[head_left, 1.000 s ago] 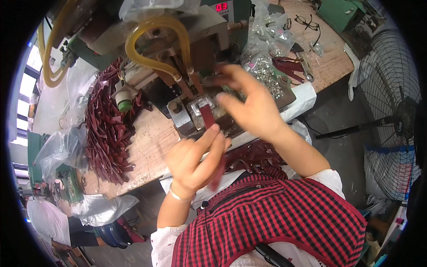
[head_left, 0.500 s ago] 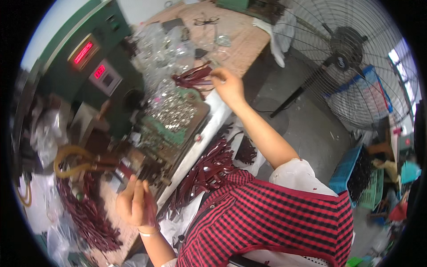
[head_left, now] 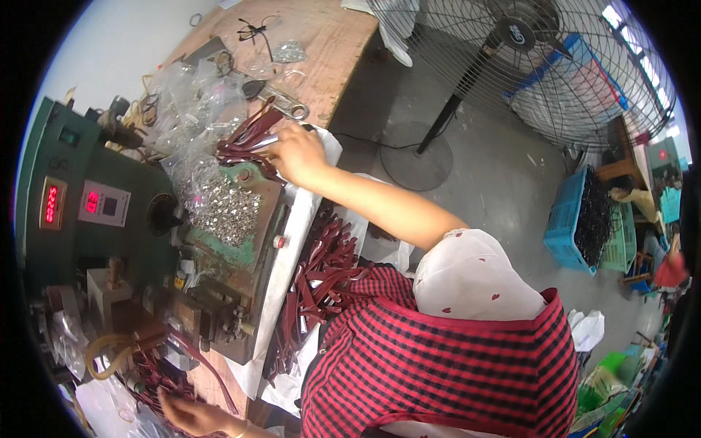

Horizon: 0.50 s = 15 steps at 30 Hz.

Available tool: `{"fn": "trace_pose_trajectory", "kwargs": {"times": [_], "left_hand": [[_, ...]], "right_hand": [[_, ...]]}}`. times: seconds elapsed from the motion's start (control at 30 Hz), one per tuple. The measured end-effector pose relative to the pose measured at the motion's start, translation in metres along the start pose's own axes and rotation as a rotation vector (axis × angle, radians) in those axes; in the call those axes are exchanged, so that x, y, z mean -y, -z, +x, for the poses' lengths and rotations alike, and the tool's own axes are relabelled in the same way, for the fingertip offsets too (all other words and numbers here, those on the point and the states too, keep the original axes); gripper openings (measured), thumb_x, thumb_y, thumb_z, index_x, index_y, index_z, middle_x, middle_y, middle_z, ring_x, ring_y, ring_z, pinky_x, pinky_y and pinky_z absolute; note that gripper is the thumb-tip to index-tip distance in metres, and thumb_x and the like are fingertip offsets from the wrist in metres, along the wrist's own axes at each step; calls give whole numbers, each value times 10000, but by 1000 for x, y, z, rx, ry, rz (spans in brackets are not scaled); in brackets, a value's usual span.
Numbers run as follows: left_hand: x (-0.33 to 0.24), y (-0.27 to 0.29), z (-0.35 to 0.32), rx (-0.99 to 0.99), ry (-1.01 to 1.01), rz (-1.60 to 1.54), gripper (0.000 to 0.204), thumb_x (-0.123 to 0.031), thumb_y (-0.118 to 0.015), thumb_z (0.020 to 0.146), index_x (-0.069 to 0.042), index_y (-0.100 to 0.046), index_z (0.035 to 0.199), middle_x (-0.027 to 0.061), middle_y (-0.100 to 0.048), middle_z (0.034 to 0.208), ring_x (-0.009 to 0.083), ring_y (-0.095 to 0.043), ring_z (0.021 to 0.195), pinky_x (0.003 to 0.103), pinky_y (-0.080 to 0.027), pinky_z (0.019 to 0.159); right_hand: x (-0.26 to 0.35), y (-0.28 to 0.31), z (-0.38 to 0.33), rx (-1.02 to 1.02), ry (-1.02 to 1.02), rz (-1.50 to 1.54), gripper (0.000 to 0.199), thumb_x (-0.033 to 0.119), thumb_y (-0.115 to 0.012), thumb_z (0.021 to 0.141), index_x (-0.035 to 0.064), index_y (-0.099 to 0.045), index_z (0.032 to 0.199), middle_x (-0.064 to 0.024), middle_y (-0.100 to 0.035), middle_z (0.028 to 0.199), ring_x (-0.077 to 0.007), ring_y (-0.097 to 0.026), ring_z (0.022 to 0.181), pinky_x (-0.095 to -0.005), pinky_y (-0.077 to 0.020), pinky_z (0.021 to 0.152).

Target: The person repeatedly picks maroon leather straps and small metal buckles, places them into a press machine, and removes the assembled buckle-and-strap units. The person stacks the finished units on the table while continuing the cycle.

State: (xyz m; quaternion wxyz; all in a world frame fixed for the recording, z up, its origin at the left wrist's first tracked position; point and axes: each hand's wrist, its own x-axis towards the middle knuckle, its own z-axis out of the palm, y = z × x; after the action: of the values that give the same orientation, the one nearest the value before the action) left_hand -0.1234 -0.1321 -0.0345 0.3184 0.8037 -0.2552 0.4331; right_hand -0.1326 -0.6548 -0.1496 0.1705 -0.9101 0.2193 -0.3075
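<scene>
My right hand (head_left: 298, 155) is at the far end of the machine bed. Its fingers close on one of the dark red straps (head_left: 252, 139) in a small bundle there, where a silvery strip shows. At the lower left, my left hand (head_left: 196, 416) is slightly blurred, fingers stretched out and nothing visible in them. It is beside a long pile of dark red straps (head_left: 157, 372). A single strap (head_left: 208, 363) runs from the green machine's working head (head_left: 139, 321) toward that hand. Small shiny metal pieces (head_left: 230, 212) lie heaped on the machine's green tray.
Another heap of dark red straps (head_left: 321, 270) lies near my lap. The green machine (head_left: 95, 175) has two lit red displays and a yellowish hose (head_left: 98, 354). Clear plastic bags (head_left: 193, 102) and glasses (head_left: 252, 31) rest on the wooden table (head_left: 314, 44). A floor fan (head_left: 518, 33) stands at right.
My left hand has moved down and away from the machine head, its fingers spreading. A strap now trails from the head. My right hand stays by the far bundle; the view has shifted.
</scene>
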Motion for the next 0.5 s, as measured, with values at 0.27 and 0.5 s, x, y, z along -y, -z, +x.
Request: {"fn": "trace_pose_trajectory", "kwargs": {"times": [0.27,0.5], "left_hand": [[180,12,51,635,439,1009,633,-509,-714,912,32,-665,1237,279,-656,1263,426,-652,1107,479,-529,921],[177,7,24,605,318,747,252,-209,-631,984,-38,-729,1140,201,-745,1077,411,-707,936,477,-545,782]], "right_hand": [[8,36,-3,-175,-386,596,162,195,-739,827,94,-746,954,-113,-728,819,-302,-710,767,-385,-552,718],[-7,43,-17,-20,43,281,181,148,-748,788,136,-782,965,-82,-719,905,-308,-659,939,-416,-511,904]]}}
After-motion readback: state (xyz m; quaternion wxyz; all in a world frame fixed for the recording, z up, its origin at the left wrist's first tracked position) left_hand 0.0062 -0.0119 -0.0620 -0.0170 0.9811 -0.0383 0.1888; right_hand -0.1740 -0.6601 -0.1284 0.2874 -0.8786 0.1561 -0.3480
